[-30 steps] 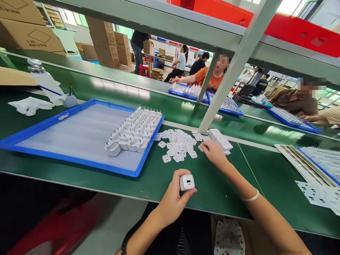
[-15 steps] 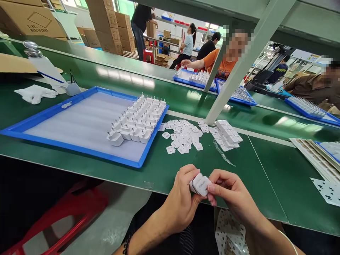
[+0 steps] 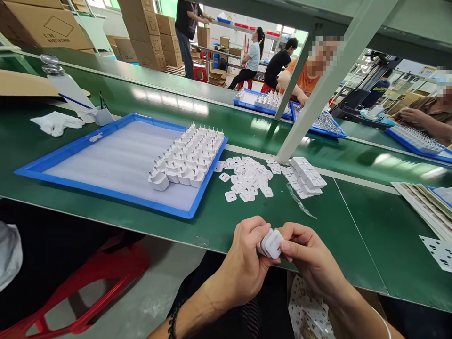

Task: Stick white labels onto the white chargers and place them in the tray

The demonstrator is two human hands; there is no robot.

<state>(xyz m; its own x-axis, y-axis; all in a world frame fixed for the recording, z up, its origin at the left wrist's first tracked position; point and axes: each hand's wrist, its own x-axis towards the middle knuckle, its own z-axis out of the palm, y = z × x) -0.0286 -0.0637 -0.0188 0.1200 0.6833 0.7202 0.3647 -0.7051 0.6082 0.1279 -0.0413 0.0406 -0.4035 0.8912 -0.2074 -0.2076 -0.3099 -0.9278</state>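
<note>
My left hand (image 3: 249, 256) is wrapped round a small stack of white rounded-square plates (image 3: 272, 243), held above the table's near edge. With thumb and fingers, my right hand (image 3: 307, 252) pinches the right edge of the front plate, which has faint grey print and a small slot. The rear of the stack is hidden by my left fingers. Just beyond my hands lies a loose pile of similar white plates (image 3: 249, 176). To its right, white block-shaped pieces (image 3: 306, 175) are stacked beside a strip of clear film (image 3: 300, 202).
A blue tray (image 3: 106, 202) at left holds rows of white plug housings (image 3: 189, 153) with metal pins. A slanted metal post (image 3: 300, 108) rises behind the pile. Flat card sheets (image 3: 420, 205) lie at right. Co-workers sit across the line; a red stool (image 3: 116, 278) stands lower left.
The plates in my hands have turned slightly, the front one now facing me more. The camera view has shifted a little. Across the line, the orange-sleeved person's arm moved to the right-hand tray.
</note>
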